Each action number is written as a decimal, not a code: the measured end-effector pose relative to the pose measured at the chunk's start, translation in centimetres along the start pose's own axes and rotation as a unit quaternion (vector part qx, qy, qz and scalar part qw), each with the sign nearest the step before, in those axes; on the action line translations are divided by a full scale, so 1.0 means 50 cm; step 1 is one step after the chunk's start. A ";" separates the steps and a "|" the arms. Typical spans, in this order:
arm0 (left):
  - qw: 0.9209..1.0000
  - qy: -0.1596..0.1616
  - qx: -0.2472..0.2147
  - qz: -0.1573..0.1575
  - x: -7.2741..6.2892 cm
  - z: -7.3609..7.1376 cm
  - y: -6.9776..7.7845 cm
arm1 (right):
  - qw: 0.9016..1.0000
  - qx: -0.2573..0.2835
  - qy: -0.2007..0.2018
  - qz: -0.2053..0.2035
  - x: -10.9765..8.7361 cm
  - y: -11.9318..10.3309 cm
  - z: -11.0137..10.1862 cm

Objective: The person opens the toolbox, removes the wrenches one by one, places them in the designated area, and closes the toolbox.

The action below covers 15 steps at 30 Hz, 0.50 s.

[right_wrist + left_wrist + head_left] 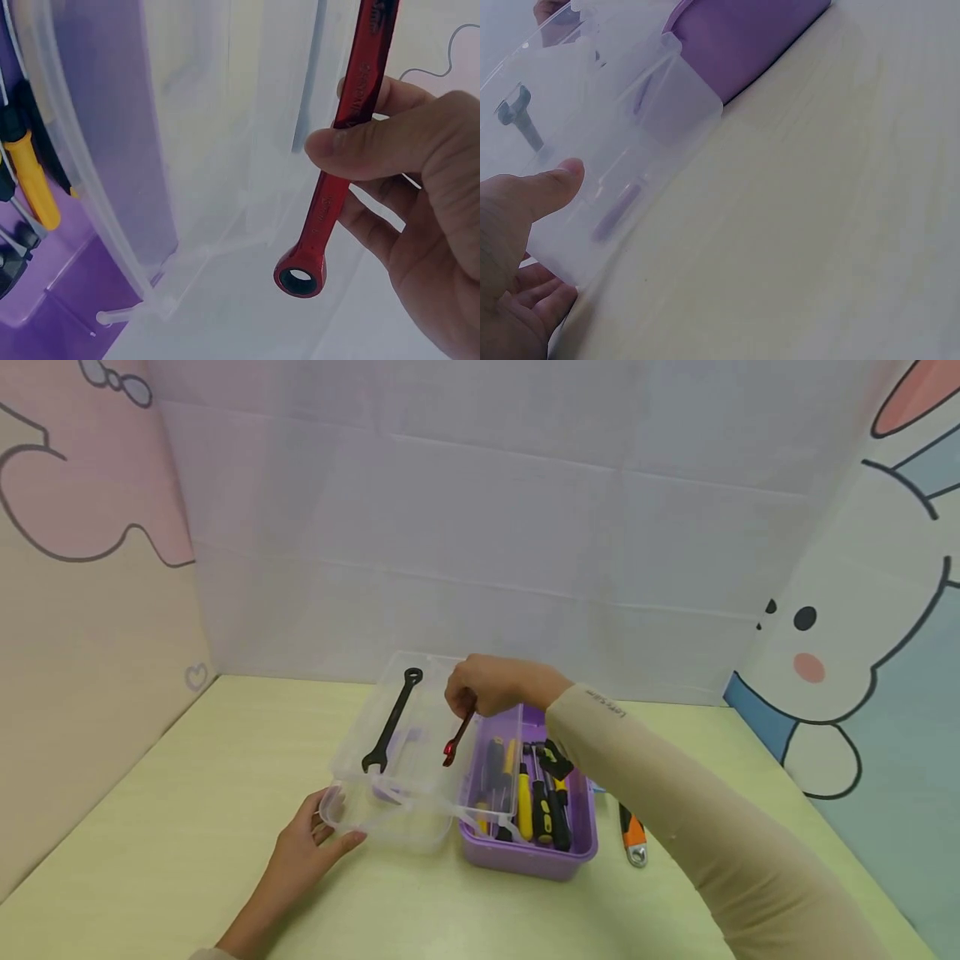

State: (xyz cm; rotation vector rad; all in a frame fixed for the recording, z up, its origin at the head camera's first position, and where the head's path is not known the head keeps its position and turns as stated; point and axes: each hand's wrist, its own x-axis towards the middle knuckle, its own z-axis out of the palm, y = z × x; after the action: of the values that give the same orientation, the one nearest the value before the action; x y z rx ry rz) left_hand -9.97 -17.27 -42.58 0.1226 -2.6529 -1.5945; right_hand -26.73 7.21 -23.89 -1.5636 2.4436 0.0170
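Observation:
My right hand (487, 685) pinches a red ratchet wrench (319, 199) between thumb and fingers, above a clear plastic lid (435, 752). The wrench's ring end shows in the right wrist view; in the head view its other end points down. Inside the lid lies a black combination wrench (393, 718), its open end nearer me. With thumb above and fingers beneath, my left hand (303, 843) grips the lid's front left corner. To the right, the purple toolbox (525, 860) holds several screwdrivers (542, 810) with yellow and black handles, partly seen through the lid's edge.
An orange-and-black handled tool (634, 839) lies on the table right of the toolbox, partly hidden by my right sleeve (675, 810). The pale yellow table (165, 827) meets a white cloth backdrop (465, 527) behind, with cartoon-printed panels at both sides.

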 end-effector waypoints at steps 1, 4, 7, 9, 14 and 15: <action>1.000 -0.001 0.000 0.000 0.000 0.000 0.000 | 1.000 0.002 -0.001 0.002 -0.003 0.002 0.001; 1.000 0.000 -0.001 -0.004 -0.001 -0.001 -0.001 | 1.000 0.006 -0.001 0.002 -0.010 0.008 0.003; 1.000 0.003 -0.003 -0.003 -0.001 -0.001 -0.003 | 1.000 0.012 -0.003 0.010 -0.018 0.013 0.006; 1.000 0.004 -0.003 -0.001 0.000 -0.002 -0.003 | 1.000 0.016 -0.002 0.016 -0.024 0.017 0.008; 1.000 0.002 0.000 0.003 0.001 -0.002 -0.003 | 0.999 0.018 0.000 0.030 -0.039 0.026 0.014; 1.000 0.002 0.000 0.003 0.001 -0.002 -0.003 | 0.999 0.016 -0.001 0.032 -0.043 0.028 0.015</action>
State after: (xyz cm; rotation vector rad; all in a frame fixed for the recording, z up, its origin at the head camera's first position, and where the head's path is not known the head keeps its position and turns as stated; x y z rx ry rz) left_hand -9.99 -17.44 -42.65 0.1182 -2.6492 -1.5903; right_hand -26.98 9.79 -24.32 -1.4718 2.4789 -0.0083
